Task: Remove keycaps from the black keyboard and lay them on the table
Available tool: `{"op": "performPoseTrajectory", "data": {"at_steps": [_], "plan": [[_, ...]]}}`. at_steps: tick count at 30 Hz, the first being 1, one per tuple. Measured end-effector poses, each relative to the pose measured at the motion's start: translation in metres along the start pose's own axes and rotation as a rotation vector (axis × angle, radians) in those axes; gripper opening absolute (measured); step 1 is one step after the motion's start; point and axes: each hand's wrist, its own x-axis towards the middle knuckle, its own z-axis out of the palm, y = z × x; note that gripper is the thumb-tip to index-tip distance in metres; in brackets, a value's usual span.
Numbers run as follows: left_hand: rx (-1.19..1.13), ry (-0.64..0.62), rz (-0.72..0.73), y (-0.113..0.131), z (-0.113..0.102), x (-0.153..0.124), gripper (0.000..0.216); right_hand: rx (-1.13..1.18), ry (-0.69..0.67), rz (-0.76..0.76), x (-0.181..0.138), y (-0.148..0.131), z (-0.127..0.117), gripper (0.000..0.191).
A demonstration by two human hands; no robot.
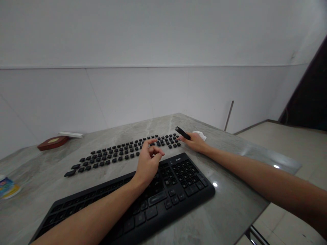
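A black keyboard (176, 207) lies at an angle on the grey table, with many bare key sockets and some keycaps still on its near rows. My left hand (149, 158) hovers over its upper edge, index finger stretched toward the loose keycaps, the other fingers loosely bent, and nothing visible in it. Behind the keyboard, rows of loose black keycaps (120, 149) are laid out on the tabletop. At the right end of these rows my right hand (194, 141) is closed around a slim black pen-like tool (182, 132), whose tip points up and left.
Just behind my right hand lies a crumpled white tissue (200, 135). At the far left are a reddish-brown box (53, 143), a white flat strip (71, 134) and a colourful container (8, 188). A white wall backs the table (217, 224); its right edge drops to a tiled floor.
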Motion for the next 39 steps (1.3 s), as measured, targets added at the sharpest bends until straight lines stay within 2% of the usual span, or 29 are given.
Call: {"op": "performPoseTrajectory", "data": {"at_steps": [39], "plan": [[-0.014, 0.005, 0.001, -0.0005, -0.0001, 0.0001, 0.047, 0.014, -0.071, -0.031, -0.0008, 0.0008, 0.0017, 0.036]]}}
